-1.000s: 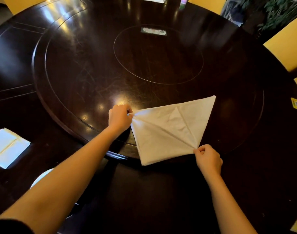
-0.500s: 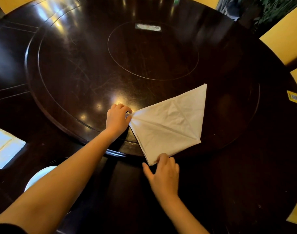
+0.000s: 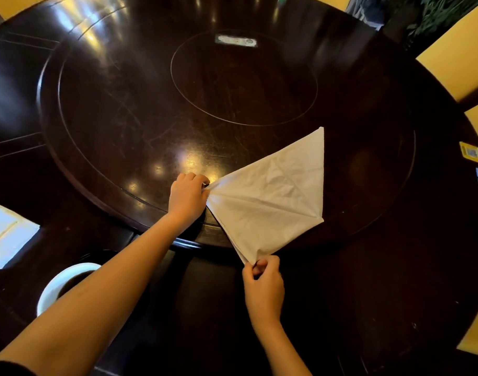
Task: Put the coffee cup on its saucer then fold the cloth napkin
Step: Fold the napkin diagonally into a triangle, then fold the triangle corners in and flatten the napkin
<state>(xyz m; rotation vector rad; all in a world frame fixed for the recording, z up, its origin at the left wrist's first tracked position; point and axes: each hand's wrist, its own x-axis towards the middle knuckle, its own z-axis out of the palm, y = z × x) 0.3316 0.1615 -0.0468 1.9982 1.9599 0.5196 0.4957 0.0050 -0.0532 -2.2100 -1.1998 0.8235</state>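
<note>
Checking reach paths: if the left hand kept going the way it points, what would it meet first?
The left hand points right, so it would probably first meet the white folded cloth napkin whose corner it pinches.

Dim overall, warm cast. Hard specular glare on glossy table (image 3: 124, 109) top-left & center, prob overhead lights. Wide-angle bend at edges. Far bg soft, shadows deep near bottom.
</note>
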